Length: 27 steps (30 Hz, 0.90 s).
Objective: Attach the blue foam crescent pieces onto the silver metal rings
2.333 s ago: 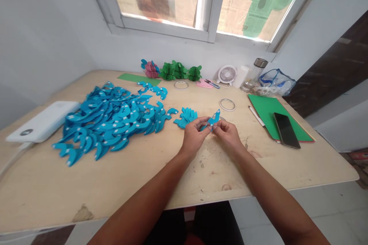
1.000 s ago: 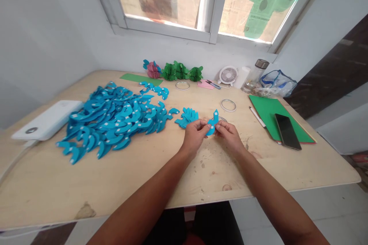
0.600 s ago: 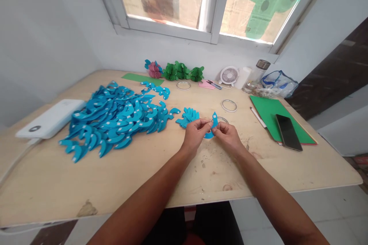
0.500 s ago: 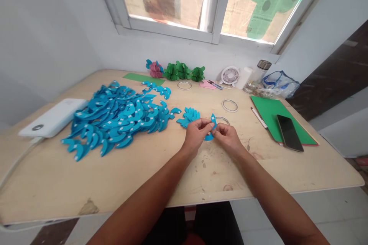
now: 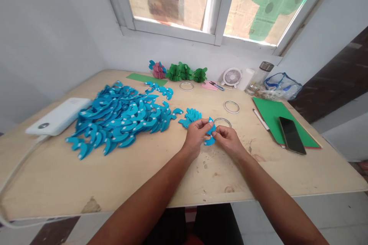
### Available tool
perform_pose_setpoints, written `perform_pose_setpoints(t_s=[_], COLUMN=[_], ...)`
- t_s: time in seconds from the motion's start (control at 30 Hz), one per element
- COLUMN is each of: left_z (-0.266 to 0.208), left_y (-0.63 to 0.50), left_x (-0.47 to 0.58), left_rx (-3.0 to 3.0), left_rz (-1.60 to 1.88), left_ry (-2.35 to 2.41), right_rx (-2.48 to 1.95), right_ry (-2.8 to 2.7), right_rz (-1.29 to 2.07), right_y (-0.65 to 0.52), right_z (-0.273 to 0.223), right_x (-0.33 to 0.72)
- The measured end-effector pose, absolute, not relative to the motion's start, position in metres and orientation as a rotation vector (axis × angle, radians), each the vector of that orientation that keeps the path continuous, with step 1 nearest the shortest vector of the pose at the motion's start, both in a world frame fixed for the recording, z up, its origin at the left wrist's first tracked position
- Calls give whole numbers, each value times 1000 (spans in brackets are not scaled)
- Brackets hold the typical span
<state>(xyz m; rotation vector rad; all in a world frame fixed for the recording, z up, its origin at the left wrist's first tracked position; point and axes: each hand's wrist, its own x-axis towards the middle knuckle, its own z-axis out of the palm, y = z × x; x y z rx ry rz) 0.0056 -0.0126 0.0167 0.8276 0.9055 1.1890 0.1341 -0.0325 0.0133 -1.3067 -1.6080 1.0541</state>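
Between my two hands is a curved blue paper piece with small white squares on it. My left hand pinches its upper left side, and my right hand has its fingertips closed on the right edge. Just beyond my left hand lies a small fanned stack of blue paper pieces. A tape roll rests behind my right hand, partly hidden by it. To the left spreads a large heap of similar blue paper pieces with white squares.
A white power bank with a cable sits at left. Green paper sheets, a phone and a pen lie at right. Along the back stand green paper figures, a small fan and a bottle.
The blue paper piece has turned and dropped slightly between my fingers, showing more of its lower curve. Both hands keep hold of it. The view has shifted a little.
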Motion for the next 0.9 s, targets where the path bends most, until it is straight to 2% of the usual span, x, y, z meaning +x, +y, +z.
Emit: perform_pose_setpoints(t_s=[0.2,0.47,0.7,0.9], left_z=[13,12,11,11], left_y=[-9,-7,-8,-10], left_x=[5,0,2,2], left_rx=[752,607,756,955], left_rz=[1278,1183,1186,1001], left_ry=[867,834,868,913], right_rx=[-1307,-1291,-1308,-1307], right_ry=[-1640,-1637,-1549,-1326], right_rz=[1066,1106,1023,996], right_y=[-33,-34,-31,-27], right_z=[13,12,11,10], right_x=[134,134,136,143])
